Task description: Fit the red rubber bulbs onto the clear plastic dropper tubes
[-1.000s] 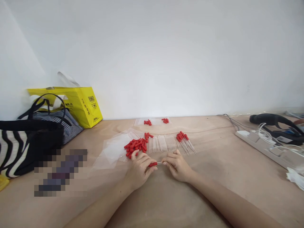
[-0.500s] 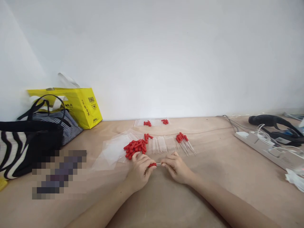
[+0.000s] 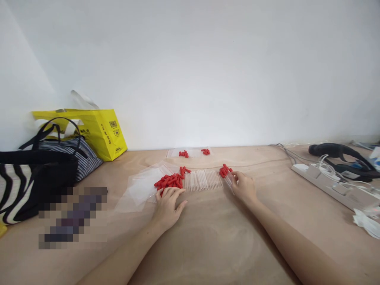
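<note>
My left hand [image 3: 170, 208] is at the near edge of a pile of red rubber bulbs [image 3: 170, 181], fingers over the bulbs and thumb apart, holding nothing I can see. My right hand [image 3: 244, 187] is closed at a small stack of red-capped glass droppers [image 3: 227, 179], its fingertips pinched on a dropper and partly covering the stack. Between my hands lies a row of clear glass tubes [image 3: 203, 180], side by side, without bulbs.
Clear plastic bags [image 3: 138, 192] lie left of the bulbs. Farther back is another bag [image 3: 194, 152] with red bulbs and tubes. A yellow bag [image 3: 111, 134] and a black striped bag [image 3: 56, 174] stand left. On the right are a power strip [image 3: 329, 184] and a black-handled tool [image 3: 338, 149].
My hands have come apart. The dropper held between them has gone right with my right hand to the stack of droppers; my left hand has let go and moved left to the bulb pile.
</note>
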A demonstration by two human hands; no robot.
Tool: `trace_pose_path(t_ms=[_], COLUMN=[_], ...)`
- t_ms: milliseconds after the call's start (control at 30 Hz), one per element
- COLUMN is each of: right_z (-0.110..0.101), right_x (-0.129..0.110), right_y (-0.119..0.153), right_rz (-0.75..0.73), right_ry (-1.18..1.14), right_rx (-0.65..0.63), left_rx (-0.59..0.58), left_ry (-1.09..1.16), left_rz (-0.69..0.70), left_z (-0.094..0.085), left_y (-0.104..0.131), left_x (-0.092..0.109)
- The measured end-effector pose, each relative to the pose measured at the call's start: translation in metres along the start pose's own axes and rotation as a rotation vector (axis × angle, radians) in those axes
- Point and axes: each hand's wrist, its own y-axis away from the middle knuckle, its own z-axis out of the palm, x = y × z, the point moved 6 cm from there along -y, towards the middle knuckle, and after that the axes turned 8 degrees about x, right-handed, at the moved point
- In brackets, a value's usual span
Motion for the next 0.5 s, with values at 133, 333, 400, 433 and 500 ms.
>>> trace_pose_path(t_ms=[133, 333, 400, 433, 500], right_z=[0.007, 0.022, 0.024, 0.025, 0.025], right_x=[0.013, 0.009, 0.008, 0.008, 0.008], right_y=[-0.004, -0.003, -0.003, -0.003, -0.004], right_rz=[0.111, 0.158, 0.165, 0.167, 0.168], right_ry=[0.114, 0.181, 0.185, 0.186, 0.187], right_rx=[-0.083, -0.166, -0.174, -0.177, -0.174], left_rx=[-0.020, -0.035, -0.036, -0.034, -0.022], left_ry=[-0.017, -0.028, -0.029, -0.032, -0.043], left_rz=[-0.036, -0.059, -0.055, -0.054, -0.059], left_z=[0.001, 0.002, 0.002, 0.002, 0.001], left_y=[-0.001, -0.001, -0.001, -0.001, -0.001], left_x=[-0.002, -0.001, -0.001, -0.001, -0.002])
